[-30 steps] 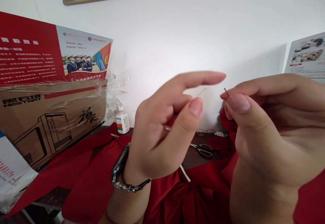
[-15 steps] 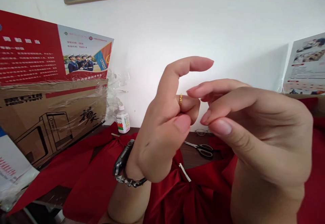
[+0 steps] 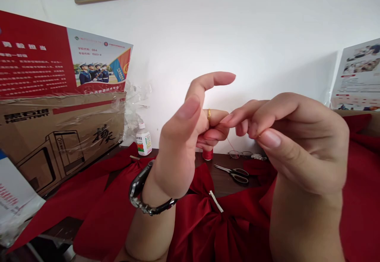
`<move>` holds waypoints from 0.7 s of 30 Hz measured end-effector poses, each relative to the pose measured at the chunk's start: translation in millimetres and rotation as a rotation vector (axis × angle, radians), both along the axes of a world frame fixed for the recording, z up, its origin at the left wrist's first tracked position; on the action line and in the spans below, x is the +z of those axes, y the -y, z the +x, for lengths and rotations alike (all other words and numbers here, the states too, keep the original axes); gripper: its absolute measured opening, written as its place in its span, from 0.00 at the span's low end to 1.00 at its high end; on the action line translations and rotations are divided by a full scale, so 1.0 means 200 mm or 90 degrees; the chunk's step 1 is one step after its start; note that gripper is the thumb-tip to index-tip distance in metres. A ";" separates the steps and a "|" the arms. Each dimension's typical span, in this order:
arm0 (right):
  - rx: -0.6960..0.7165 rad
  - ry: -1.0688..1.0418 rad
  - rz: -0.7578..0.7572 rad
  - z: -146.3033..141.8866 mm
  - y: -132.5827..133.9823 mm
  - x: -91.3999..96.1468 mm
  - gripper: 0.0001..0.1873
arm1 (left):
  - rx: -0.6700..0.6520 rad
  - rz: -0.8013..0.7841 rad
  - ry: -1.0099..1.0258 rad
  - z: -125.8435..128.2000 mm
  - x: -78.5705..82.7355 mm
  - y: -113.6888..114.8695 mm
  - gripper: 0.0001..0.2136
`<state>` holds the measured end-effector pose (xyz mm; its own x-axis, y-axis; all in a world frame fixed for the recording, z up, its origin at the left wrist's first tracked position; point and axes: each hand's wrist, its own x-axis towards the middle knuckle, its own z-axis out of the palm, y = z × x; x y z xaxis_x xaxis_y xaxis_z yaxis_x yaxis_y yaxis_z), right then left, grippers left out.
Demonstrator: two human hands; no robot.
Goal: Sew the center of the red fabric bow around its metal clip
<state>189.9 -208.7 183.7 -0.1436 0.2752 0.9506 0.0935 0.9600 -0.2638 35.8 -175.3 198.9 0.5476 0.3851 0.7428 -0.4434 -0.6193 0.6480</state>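
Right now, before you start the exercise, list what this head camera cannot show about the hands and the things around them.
Head view only:
Between the fingertips of the right hand and the left hand: hidden by the fingers, so nothing held there can be made out.
Red thread: too thin to follow, and its upper end is hidden by the fingers.
Red spool: top hidden by the left hand.
Red cloth: cut off by the bottom edge, partly hidden by the forearms.

**Hands now meeting**
The right hand has moved in, its fingertips touching the left hand; a red thread spool now shows.
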 end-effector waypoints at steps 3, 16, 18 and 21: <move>0.035 0.059 -0.066 0.03 0.04 0.00 0.06 | 0.036 0.007 0.018 0.00 0.00 0.01 0.21; -0.017 0.003 -0.090 0.07 0.04 0.00 0.05 | 0.116 0.170 -0.029 -0.03 -0.03 -0.01 0.04; -0.018 -0.012 -0.084 0.07 0.04 0.00 0.05 | 0.159 0.198 -0.037 -0.04 -0.04 0.00 0.04; -0.023 -0.011 -0.059 0.05 0.05 0.01 0.05 | 0.174 0.222 -0.044 -0.05 -0.04 0.00 0.02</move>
